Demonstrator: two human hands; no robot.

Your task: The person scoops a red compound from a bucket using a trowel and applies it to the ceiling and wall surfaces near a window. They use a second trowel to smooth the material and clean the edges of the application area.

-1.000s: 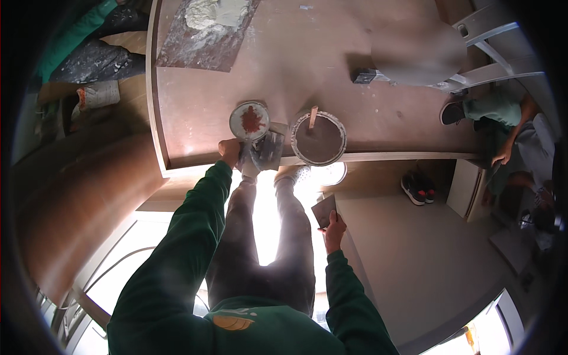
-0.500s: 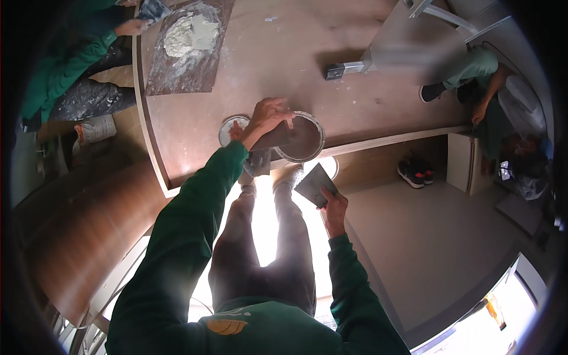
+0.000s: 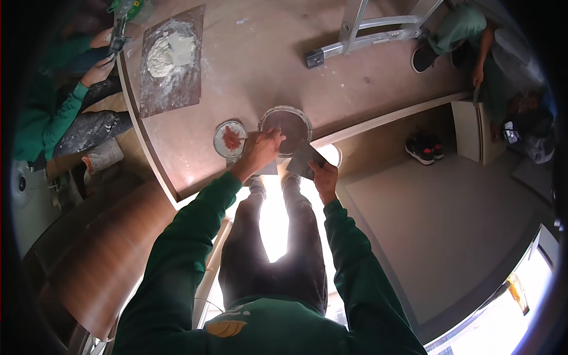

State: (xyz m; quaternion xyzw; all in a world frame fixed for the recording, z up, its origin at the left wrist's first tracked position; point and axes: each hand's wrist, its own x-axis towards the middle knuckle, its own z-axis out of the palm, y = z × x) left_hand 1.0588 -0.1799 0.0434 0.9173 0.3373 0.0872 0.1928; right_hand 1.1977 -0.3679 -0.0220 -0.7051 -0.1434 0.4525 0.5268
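Note:
My left hand (image 3: 260, 149) is closed at the near left rim of a round bucket (image 3: 310, 127) with a grey-brown inside. Its fingers are pinched, and I cannot make out what they hold. In my right hand (image 3: 325, 177) is a flat, dark rectangular scraper (image 3: 305, 161), thumb on its face. The scraper is at the bucket's near right side, close to my left hand. Just left of the bucket stands a small round white tub (image 3: 220, 142) with red bits in it. My left wrist partly covers the gap between tub and bucket.
A board (image 3: 155, 102) with a heap of white paste (image 3: 171, 53) lies at the far left. Beyond the left edge, a co-worker's hands (image 3: 100, 70) hold a tool. A metal ladder (image 3: 378, 38) stands at the far right, near another person. Shoes (image 3: 423, 148) sit below the raised edge.
My left hand has come back toward me and lower over the bucket's near rim. My right hand has lifted the scraper up toward the bucket. The view has shifted slightly.

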